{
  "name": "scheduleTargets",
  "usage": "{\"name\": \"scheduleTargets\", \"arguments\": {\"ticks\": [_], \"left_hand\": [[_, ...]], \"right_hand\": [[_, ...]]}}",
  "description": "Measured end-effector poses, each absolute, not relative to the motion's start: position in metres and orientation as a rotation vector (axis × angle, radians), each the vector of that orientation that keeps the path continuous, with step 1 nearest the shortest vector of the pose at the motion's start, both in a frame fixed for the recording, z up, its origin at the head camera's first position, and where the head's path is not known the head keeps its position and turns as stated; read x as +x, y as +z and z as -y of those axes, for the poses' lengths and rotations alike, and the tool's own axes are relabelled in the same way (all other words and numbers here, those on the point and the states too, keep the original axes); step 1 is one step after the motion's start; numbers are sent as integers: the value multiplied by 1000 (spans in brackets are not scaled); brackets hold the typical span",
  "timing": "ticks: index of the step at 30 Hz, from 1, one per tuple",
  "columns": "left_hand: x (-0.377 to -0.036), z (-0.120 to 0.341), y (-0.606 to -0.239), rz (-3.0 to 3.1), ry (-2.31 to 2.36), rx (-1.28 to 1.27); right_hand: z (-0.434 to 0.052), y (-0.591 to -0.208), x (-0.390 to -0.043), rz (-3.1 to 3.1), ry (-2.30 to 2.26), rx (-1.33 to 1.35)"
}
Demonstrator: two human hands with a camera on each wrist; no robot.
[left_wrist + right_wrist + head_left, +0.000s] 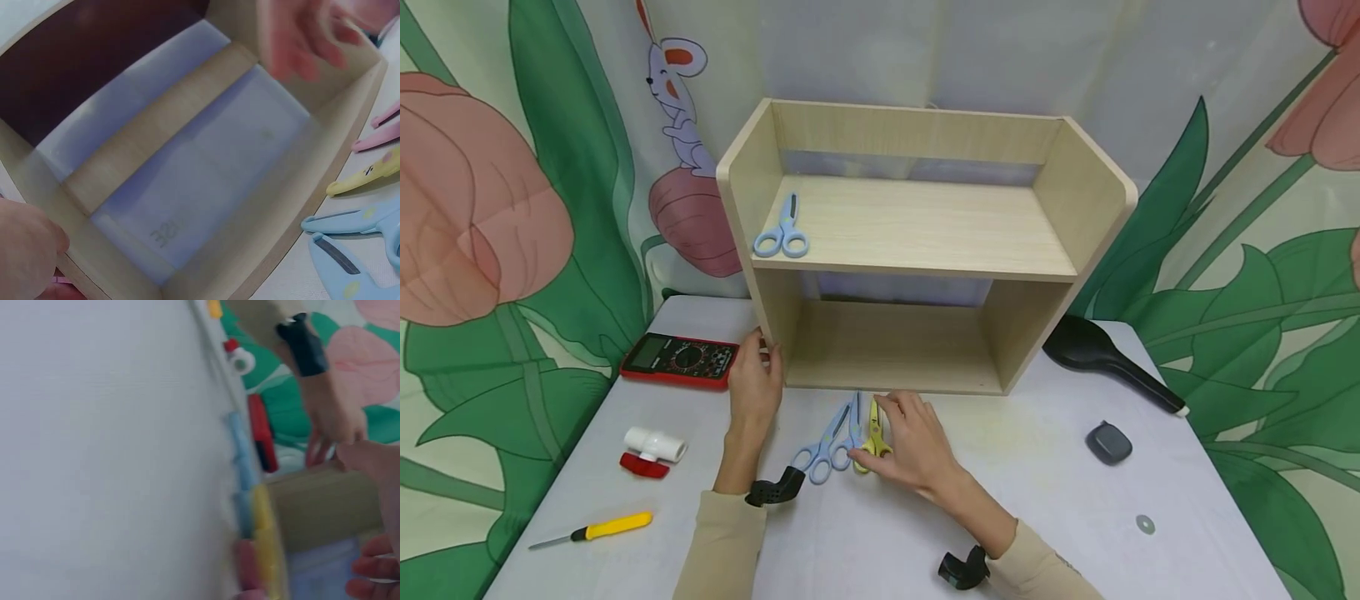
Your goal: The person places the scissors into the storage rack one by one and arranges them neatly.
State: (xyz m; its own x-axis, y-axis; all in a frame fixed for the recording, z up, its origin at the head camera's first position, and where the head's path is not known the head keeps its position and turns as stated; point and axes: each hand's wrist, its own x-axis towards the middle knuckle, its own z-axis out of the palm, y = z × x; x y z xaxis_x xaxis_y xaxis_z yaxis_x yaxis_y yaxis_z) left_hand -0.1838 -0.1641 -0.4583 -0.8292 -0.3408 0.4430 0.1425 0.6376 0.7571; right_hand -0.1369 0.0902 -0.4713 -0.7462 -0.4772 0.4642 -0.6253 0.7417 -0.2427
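Observation:
My left hand point(756, 379) grips the lower front edge of the left side panel of a light wooden shelf point(917, 227). The thumb of that hand lies along the panel in the left wrist view. My right hand point(917, 442) hovers palm down with loosely bent fingers over yellow scissors point(875, 427), holding nothing visible. Light blue scissors point(829, 446) lie just left of the yellow ones, before the shelf. Pink scissors point(380, 134) show beyond the yellow ones in the left wrist view. Another pair of light blue scissors point(786, 229) lies on the upper board's left end. The right wrist view is blurred.
Left of the shelf lie a red and black multimeter point(681, 360), a white pipe valve with red handle point(655, 445) and a yellow-handled screwdriver point(613, 527). On the right are a black ladle-like utensil point(1101, 354), a dark grey case point(1108, 442) and a washer point(1146, 524).

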Motion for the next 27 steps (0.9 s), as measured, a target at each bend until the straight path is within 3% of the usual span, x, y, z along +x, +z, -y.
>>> {"name": "scheduleTargets", "arguments": {"ticks": [16, 27], "left_hand": [[-183, 164, -459, 2293, -1134, 143], [-182, 163, -458, 2292, -1136, 149]], "right_hand": [[-91, -505, -124, 2695, 229, 736], [-94, -488, -122, 2763, 459, 690]]}}
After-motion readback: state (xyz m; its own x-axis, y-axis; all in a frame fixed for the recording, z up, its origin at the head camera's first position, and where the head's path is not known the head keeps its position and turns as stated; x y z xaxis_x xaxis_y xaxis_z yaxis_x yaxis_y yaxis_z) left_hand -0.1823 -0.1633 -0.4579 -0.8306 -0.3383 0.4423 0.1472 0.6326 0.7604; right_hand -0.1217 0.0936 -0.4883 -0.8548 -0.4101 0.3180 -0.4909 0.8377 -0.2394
